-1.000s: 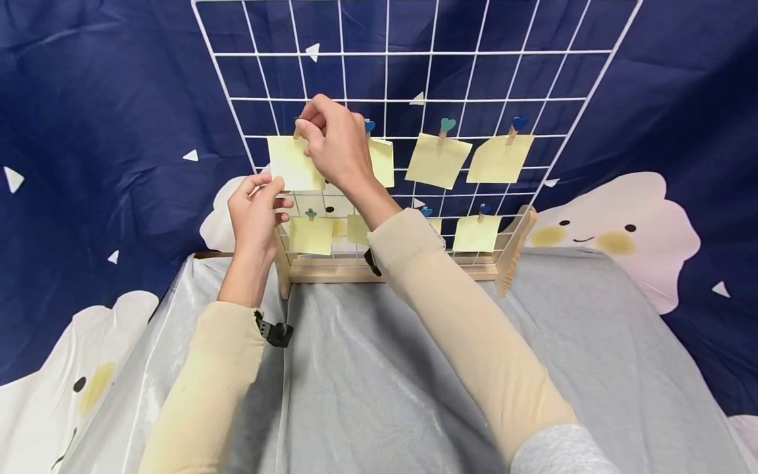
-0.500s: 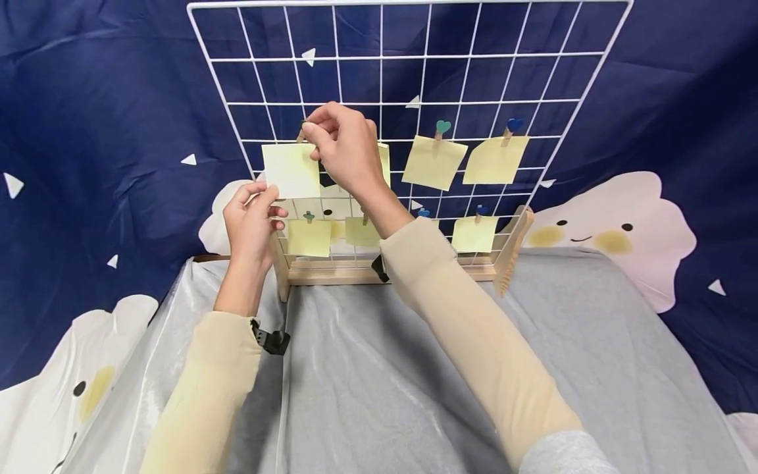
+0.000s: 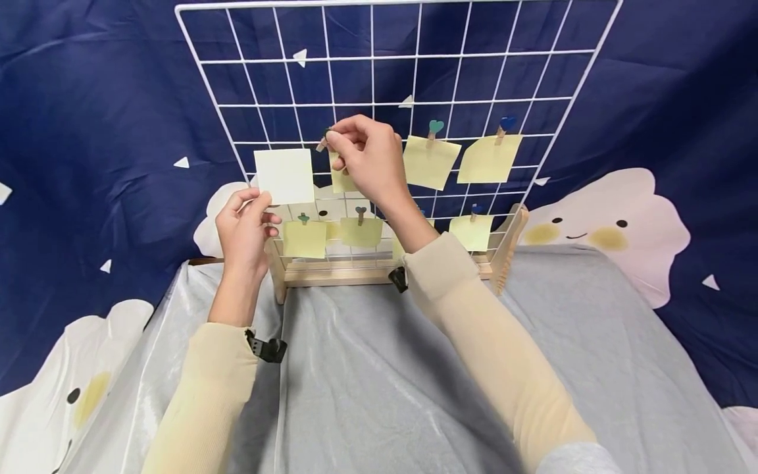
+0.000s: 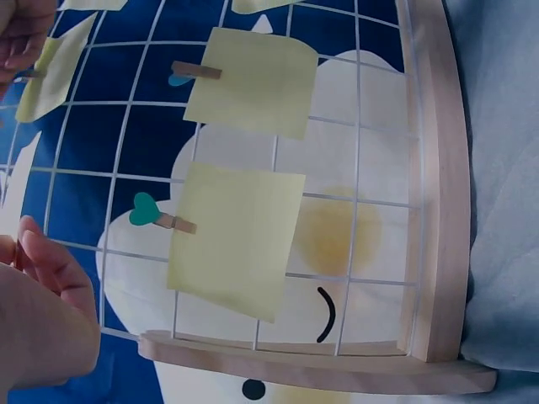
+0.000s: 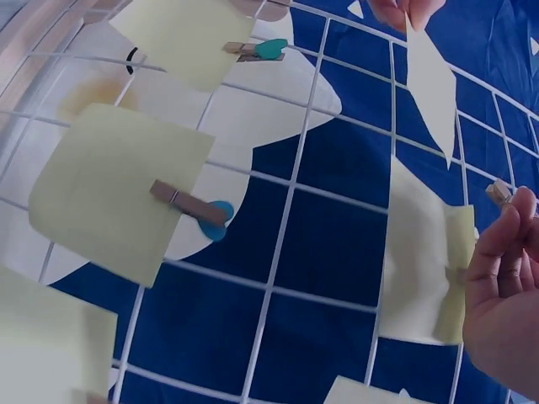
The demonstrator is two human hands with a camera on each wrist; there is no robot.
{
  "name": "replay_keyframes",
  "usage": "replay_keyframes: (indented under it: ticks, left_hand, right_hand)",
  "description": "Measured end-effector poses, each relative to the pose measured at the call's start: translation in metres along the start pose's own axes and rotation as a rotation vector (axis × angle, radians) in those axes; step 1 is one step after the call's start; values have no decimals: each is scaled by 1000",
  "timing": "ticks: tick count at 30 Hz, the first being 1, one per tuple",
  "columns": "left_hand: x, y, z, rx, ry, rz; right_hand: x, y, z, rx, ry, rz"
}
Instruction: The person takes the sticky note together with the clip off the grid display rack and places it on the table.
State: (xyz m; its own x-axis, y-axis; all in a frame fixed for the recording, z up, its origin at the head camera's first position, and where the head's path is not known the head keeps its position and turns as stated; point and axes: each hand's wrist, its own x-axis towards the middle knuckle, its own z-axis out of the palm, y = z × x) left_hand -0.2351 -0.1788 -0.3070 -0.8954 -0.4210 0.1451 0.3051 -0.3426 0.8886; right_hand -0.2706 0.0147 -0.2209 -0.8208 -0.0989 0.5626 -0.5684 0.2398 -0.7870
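Observation:
My left hand [image 3: 241,227] pinches the lower left corner of a yellow sticky note [image 3: 285,176] in front of the grid's left side. No clothespin shows on that note. Between thumb and fingertips, my right hand [image 3: 372,158] holds a small wooden clothespin [image 3: 322,145], clear of the held note. In the right wrist view the clothespin [image 5: 499,194] pokes out past the fingertips. Behind the right hand, another sticky note [image 3: 341,174] is partly hidden. The white wire grid [image 3: 393,104] stands upright behind both hands.
Sticky notes hang from heart-topped clothespins: a tilted note [image 3: 431,162] and a note [image 3: 490,159] to the right, with a lower row including a note [image 3: 304,239]. A wooden base [image 3: 331,273] supports the grid on a grey cloth [image 3: 355,368].
My right hand has drawn the clothespin off the top of the left note and moved right and down. The left hand keeps its pinch on the note, shifting slightly down and left.

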Motion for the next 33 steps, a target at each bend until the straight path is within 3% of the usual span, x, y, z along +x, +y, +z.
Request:
replay_keyframes:
  ticks: [15,33]
  left_hand:
    - [-6,0,-9,12,-4,12]
    - [-15,-3,-23,-5,30,-19]
  right_hand:
    - [-19,15,-26,130,34,52]
    - [-47,28,-55,140,95,24]
